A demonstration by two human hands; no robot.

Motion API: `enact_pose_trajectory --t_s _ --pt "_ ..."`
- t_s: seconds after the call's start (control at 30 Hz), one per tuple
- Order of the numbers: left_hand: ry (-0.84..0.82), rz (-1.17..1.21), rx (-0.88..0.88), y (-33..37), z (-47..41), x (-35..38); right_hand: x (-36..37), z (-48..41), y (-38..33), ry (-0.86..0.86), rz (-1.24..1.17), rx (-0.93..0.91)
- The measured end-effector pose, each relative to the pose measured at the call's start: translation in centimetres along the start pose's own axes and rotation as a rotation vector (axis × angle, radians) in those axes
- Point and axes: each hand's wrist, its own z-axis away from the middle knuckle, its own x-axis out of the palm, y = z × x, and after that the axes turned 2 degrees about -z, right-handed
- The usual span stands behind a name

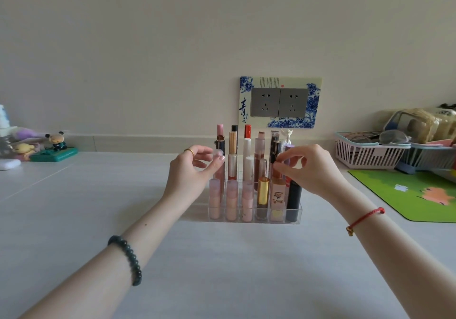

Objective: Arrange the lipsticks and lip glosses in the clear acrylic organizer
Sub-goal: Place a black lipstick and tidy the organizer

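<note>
Head view, sole view on record. Left hand [195, 168] was partly closed, thumb and forefinger pinching the rounded clear cap of a pink tube [218, 154] standing in the leftmost column of the clear acrylic organizer [294, 216]; the remaining fingers were loosely spread. Right hand [311, 168] was curled, its fingertips pinched about a lavender-topped tube [288, 149] toward the right end of the organizer. The exact contact point was hidden by the fingers.

The organizer stood on the counter [222, 269], centred before the wall, with lipsticks and glosses upright in its compartments. Front row counted: six items, being three pale pink tubes [232, 199], one gold-capped tube [263, 193], one tube with a cartoon label [277, 198] and one black tube [293, 200]. The rear rows overlapped, so no full count could be taken.

Other items noted: one ring [189, 150] on the left hand, one dark bead bracelet [125, 259], one red cord [365, 217], two wall sockets [280, 103], one pink basket [365, 153] and one green mat [414, 195].
</note>
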Motion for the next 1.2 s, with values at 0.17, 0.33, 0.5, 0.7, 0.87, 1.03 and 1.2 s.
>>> enact_pose_trajectory --t_s 0.17,0.33,0.5,0.7,0.87,1.03,1.2 --pt "-0.005 -0.001 0.013 -0.3 0.1 0.2 0.3 0.0 0.0 0.01 -0.029 0.01" --pt "-0.011 -0.024 0.016 -0.3 0.3 0.5 0.4 0.1 -0.2 0.017 -0.027 0.007" --pt "-0.024 -0.005 0.005 -0.3 0.3 0.5 -0.4 -0.1 -0.9 0.068 -0.038 -0.034" --pt "-0.024 0.039 0.001 0.1 0.4 0.4 -0.3 -1.4 -3.6 -0.007 0.04 -0.153" --pt "-0.035 0.075 -0.024 0.0 0.8 0.1 1.1 -2.1 -4.8 -0.09 0.18 -0.186" --pt "-0.025 0.076 -0.057 -0.8 1.1 -0.4 1.8 -2.2 -4.7 -0.116 0.197 -0.17" --pt "-0.024 0.074 -0.067 -1.4 1.3 -0.7 2.0 -2.2 -4.7 -0.106 0.18 -0.161"
